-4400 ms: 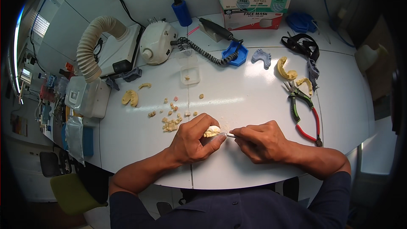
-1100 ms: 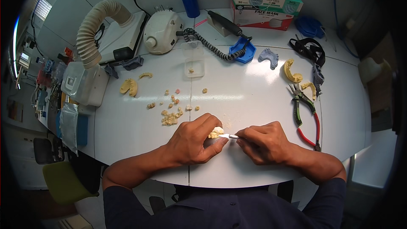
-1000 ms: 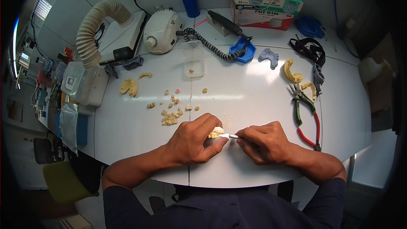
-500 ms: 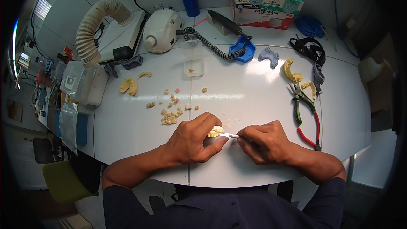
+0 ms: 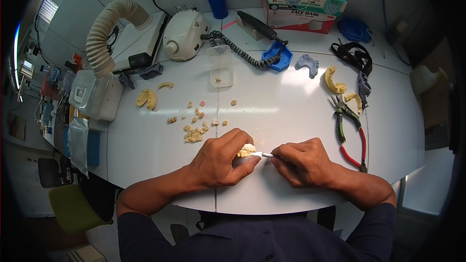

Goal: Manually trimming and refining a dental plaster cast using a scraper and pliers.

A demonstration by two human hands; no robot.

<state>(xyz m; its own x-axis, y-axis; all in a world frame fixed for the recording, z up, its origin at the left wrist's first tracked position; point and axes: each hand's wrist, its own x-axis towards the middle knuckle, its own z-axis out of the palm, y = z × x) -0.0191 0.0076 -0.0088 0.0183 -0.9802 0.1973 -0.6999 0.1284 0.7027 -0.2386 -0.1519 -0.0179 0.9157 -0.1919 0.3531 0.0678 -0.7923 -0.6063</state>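
My left hand grips a small cream dental cast near the front of the white table, fingers wrapped over it and thumb beneath. My right hand pinches a slim white-handled knife, its blade held against the lower edge of the cast at the left thumb. Pale shavings lie just beyond. Several loose tooth-like pieces sit left of centre, with a yellow cast farther left. Red-and-green pliers lie right of my right hand.
At the back stand a hose extractor, a white motor unit, a handpiece, a blue bottle and stacked boxes. A clear small box sits mid-table; more casts lie right, a lidded container left.
Compared with the oldest frame, the view has shifted slightly and more of the blade shows at the cast. Over the last second both hands have stayed almost in place, still gripping.
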